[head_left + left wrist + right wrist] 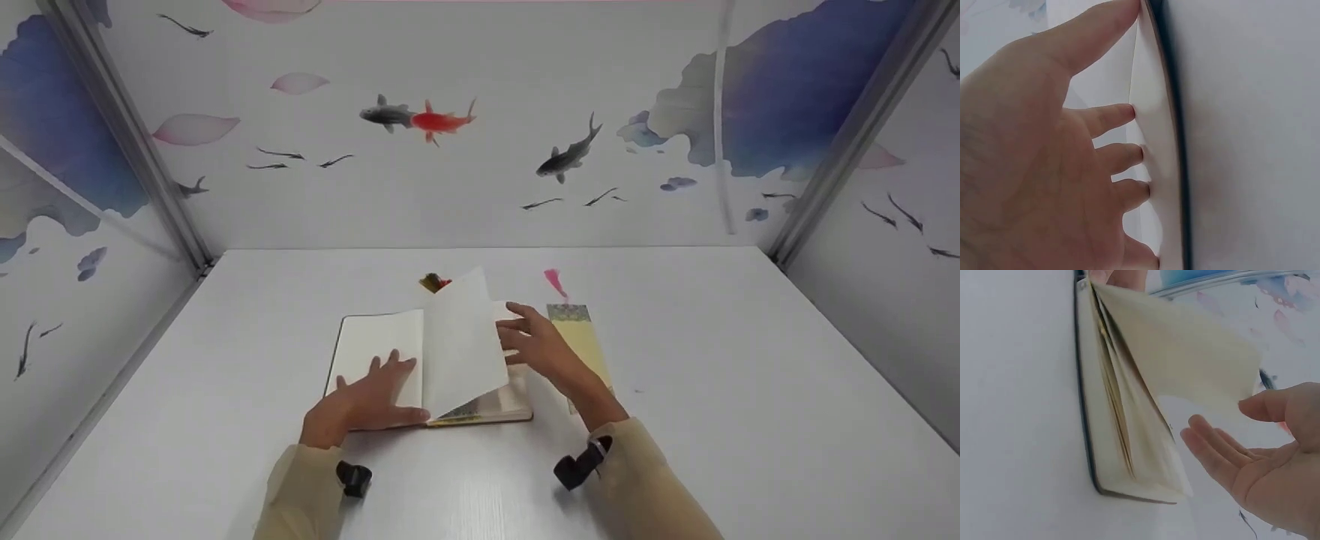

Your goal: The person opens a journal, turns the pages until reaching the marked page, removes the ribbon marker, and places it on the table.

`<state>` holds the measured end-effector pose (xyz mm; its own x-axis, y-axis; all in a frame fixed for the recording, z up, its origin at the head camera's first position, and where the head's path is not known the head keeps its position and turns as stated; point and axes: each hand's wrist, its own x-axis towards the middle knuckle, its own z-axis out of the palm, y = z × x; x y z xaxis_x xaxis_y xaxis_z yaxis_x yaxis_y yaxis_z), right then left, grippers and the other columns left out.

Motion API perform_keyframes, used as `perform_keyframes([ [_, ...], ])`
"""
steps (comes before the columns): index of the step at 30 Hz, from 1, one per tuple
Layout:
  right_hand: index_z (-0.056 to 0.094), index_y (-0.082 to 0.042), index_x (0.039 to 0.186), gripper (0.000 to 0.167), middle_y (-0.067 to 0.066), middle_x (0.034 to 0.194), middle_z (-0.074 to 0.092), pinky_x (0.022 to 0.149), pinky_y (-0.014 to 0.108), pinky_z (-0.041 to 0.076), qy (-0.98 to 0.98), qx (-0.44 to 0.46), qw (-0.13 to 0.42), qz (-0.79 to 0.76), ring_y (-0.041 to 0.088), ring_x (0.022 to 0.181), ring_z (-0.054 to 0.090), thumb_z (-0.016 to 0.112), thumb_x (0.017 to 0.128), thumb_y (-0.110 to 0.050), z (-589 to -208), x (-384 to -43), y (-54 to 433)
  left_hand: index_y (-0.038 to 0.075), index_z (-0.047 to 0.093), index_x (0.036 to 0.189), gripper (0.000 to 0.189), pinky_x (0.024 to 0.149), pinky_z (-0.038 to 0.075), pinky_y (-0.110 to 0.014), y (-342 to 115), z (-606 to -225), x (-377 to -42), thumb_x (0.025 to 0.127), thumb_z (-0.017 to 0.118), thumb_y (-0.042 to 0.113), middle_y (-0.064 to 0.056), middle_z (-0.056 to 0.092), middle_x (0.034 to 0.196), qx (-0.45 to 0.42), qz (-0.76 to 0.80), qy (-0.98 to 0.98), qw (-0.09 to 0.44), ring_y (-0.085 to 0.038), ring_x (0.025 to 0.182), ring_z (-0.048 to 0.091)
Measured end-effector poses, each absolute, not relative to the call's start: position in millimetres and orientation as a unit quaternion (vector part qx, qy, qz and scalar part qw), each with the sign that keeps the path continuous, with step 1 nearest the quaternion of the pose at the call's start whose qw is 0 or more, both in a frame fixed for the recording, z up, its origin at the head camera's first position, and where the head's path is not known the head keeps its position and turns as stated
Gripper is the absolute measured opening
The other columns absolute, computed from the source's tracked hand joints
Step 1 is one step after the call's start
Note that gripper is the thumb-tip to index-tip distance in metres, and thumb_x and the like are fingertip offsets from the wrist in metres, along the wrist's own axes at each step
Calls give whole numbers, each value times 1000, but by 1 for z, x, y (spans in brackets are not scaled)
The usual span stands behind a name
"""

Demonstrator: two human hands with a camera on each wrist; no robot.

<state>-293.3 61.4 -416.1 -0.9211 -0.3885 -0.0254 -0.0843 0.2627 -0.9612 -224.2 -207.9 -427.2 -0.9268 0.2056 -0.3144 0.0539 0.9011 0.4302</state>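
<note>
A notebook (379, 330) lies spread on the white table, one leaf (461, 345) standing up from its middle. My left hand (375, 394) rests on the left page with its fingers spread, the thumb by the bottom of the fold. At the upright leaf's right edge is my right hand (536, 341), its fingers loosely extended. In the right wrist view, the thumb of the right hand (1275, 450) touches the leaf's edge (1202, 354) and the other fingers stay apart from it. Beneath the leaf, a patterned patch (461, 409) shows partly.
A yellow bookmark (581, 337) with a patterned top and a pink tassel (555, 282) lies right of the notebook, partly behind the right forearm. Past the notebook's far edge, a small dark-and-red item (433, 282) peeks out. Printed walls (480, 210) enclose the table.
</note>
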Motion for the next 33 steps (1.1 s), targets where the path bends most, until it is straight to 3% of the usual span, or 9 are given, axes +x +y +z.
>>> perform_keyframes([
  [6,51,-7,145,54,17,142,58,98,46,55,781,-76,141,-603,35,123,62,59,101,-38,-410,-288,53,14,23,161,96,110,1,-83,-206,-428,-223,88,66,60,-19,7,169,61,216,957,182,-44,156,3],
  [12,61,-4,134,41,15,122,69,80,37,60,787,-33,122,-604,25,102,71,66,97,-23,-419,-289,54,13,23,160,97,109,1,-83,-204,-429,-222,88,66,61,-20,8,169,66,213,958,178,-45,155,4],
  [17,64,-2,129,39,14,119,71,79,35,59,796,-23,126,-592,21,100,69,68,94,-17,-429,-295,56,14,21,161,97,109,0,-83,-205,-428,-222,89,64,61,-19,7,169,70,208,959,177,-45,156,4],
  [22,66,-3,127,37,14,115,72,77,34,59,797,-29,124,-591,20,93,69,69,93,-17,-427,-298,53,13,22,161,93,109,3,-83,-209,-425,-219,91,63,59,-18,8,169,78,197,958,191,-44,156,5],
  [26,68,-5,124,33,11,112,71,74,31,57,798,-36,118,-590,19,91,65,68,94,-19,-421,-299,46,11,28,159,82,112,6,-80,-217,-419,-214,95,64,47,-18,10,169,85,206,954,201,-43,156,7],
  [30,69,-8,123,30,8,113,71,76,29,55,793,-53,106,-598,17,93,62,65,97,-24,-413,-296,37,9,34,157,69,118,11,-71,-226,-414,-211,99,61,36,-19,14,168,92,220,950,203,-43,155,11],
  [33,69,-9,123,32,9,115,70,79,30,55,778,-94,100,-613,16,98,64,59,101,-30,-409,-292,29,3,44,150,58,121,21,-62,-233,-412,-210,100,59,30,-23,27,164,101,222,953,178,-44,152,23],
])
